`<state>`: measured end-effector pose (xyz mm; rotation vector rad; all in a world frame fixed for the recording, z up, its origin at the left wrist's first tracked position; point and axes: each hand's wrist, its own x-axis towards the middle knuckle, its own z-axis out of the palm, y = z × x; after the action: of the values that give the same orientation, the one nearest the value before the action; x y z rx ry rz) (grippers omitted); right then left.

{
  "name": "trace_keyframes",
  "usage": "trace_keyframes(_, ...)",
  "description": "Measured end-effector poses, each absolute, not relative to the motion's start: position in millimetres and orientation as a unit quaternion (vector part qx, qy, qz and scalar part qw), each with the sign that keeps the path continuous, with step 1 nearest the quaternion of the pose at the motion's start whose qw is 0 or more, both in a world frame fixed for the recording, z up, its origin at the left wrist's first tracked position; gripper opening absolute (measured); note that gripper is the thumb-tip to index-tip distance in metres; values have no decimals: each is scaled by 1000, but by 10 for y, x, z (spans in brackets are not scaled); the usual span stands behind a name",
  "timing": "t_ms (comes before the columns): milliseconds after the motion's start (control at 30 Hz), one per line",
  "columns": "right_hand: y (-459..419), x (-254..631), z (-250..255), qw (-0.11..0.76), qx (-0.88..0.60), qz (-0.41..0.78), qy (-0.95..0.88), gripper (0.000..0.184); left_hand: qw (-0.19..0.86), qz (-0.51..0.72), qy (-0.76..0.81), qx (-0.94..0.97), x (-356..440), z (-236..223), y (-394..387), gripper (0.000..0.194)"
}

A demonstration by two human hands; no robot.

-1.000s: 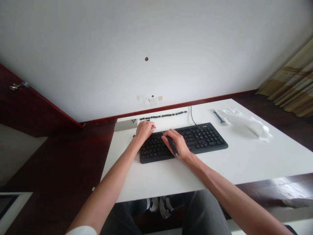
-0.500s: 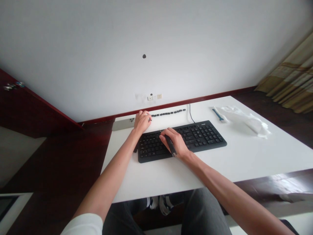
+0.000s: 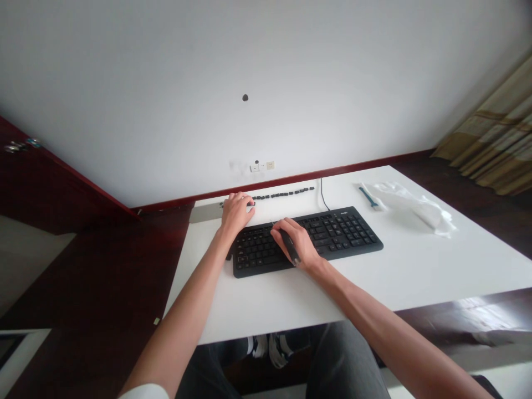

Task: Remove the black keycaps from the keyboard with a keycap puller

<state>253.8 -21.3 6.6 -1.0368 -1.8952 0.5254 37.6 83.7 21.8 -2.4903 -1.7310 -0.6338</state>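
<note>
Your right hand (image 3: 294, 244) gripped a dark tool (image 3: 290, 246) over the black keyboard (image 3: 334, 235), while your curled left hand (image 3: 236, 213), its hold unclear, sat so near the loose keycaps (image 3: 282, 194) that a careless brush could have scattered them.

This looks like a room in a home, set up as a small home office: a plain white wall (image 3: 124, 83) with wall sockets (image 3: 261, 166), dark red skirting (image 3: 291, 180), a polished wooden floor (image 3: 83, 266) and a striped fabric curtain (image 3: 490, 144). A black keyboard (image 3: 307, 241) sits on a white surface (image 3: 415, 271).

Black keyboard (image 3: 341, 230), white tabletop (image 3: 415, 271), beige-striped curtain (image 3: 490, 138)
</note>
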Motion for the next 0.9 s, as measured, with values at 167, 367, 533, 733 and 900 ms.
trace_keyframes(167, -205, 2569, 52, 452, -467, 218, -728, 22, -50, -250, -543, -800, 342, 325, 341, 11)
trace_keyframes(367, -156, 2572, -10, 447, -479, 220, -723, 19, -118, -254, -525, -803, 448, 189, -61, 15)
trace_keyframes(533, -138, 2599, -1, 463, -468, 209, -723, 17, -124, -230, -513, -818, 526, 90, -150, 28)
trace_keyframes(733, 36, 2683, 117, 442, -465, 226, -733, 21, -123, -232, -518, -814, 530, 77, -149, 36)
trace_keyframes(900, 391, 2691, 242, 418, -382, 277, -777, 23, -123, -224, -515, -818, 520, 67, -145, 44)
